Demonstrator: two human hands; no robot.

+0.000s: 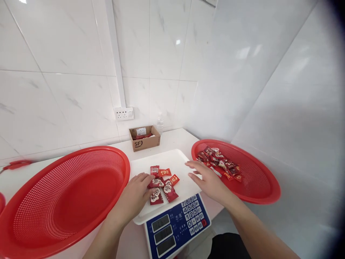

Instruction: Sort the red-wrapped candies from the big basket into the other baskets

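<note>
A white weighing tray (172, 160) sits on a blue-panelled scale (176, 225). Several red candy packets (162, 184) lie on the tray. My left hand (136, 196) rests on the tray's left side, fingers curled over the packets and touching them. My right hand (206, 180) hovers open and flat over the tray's right edge, fingers stretched toward the packets, holding nothing. A red mesh basket (258, 190) on the right holds several more red packets (219, 163). A larger red mesh basket (64, 201) on the left has nothing in it.
A small cardboard box (145, 138) with red packets stands at the back by the tiled wall, a clear bottle (160, 124) beside it. A wall socket (124, 113) is above. A red object (16, 164) lies at far left. The counter ends just right of the right basket.
</note>
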